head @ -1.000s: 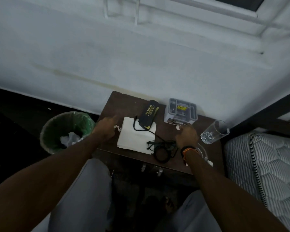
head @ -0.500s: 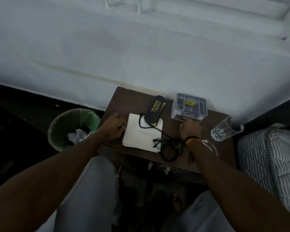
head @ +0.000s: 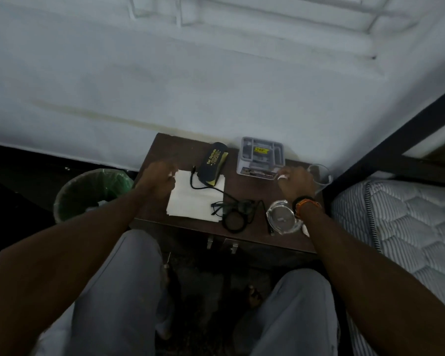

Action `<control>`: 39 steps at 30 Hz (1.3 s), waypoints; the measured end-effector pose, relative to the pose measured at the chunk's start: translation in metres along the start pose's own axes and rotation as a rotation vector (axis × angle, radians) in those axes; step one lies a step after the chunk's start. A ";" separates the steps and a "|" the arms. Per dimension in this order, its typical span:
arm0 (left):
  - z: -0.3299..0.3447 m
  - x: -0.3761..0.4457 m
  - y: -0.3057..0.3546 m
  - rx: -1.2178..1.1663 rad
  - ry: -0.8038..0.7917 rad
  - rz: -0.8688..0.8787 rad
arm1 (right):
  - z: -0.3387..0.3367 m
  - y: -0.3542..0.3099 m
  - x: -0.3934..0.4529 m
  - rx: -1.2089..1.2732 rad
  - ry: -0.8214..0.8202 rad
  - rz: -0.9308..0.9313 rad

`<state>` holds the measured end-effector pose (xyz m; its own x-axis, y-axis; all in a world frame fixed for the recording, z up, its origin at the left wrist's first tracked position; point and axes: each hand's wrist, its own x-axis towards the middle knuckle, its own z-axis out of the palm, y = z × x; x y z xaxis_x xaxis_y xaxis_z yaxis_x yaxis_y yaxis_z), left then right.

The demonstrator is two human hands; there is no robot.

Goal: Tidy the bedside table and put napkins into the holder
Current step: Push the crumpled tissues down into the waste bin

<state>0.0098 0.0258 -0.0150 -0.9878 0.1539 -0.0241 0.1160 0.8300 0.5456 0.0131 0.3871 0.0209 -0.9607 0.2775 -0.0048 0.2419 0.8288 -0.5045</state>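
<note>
A stack of white napkins (head: 190, 204) lies on the dark bedside table (head: 170, 147). A black glasses case (head: 213, 163) rests on the stack's far corner. The grey compartmented holder (head: 262, 155) stands at the back of the table. My left hand (head: 156, 179) hovers at the stack's far left corner, blurred, fingers pinched on a small white paper scrap (head: 170, 173). My right hand (head: 297, 182) is just right of the holder's front, pinching another white scrap (head: 281, 177).
A black cable (head: 206, 188) and eyeglasses (head: 231, 209) lie across the napkins' right side. A glass dish (head: 280, 219) sits by my right wrist, and a drinking glass (head: 320, 176) behind my hand. A green-lined bin (head: 88, 194) stands left of the table, a mattress (head: 401, 227) to the right.
My right hand has moved right, from in front of the holder to beside the drinking glass, uncovering the glass dish. My left hand stays at the napkins' left corner, fingers closed.
</note>
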 end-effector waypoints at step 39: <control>0.045 -0.012 0.130 -0.358 -0.021 -0.059 | -0.021 0.060 -0.059 -0.070 0.147 0.278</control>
<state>0.0412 0.1557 0.0186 -0.9889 0.1251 -0.0797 0.0112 0.5984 0.8011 0.0874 0.4306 0.0093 -0.8276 0.5612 -0.0073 0.5064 0.7410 -0.4409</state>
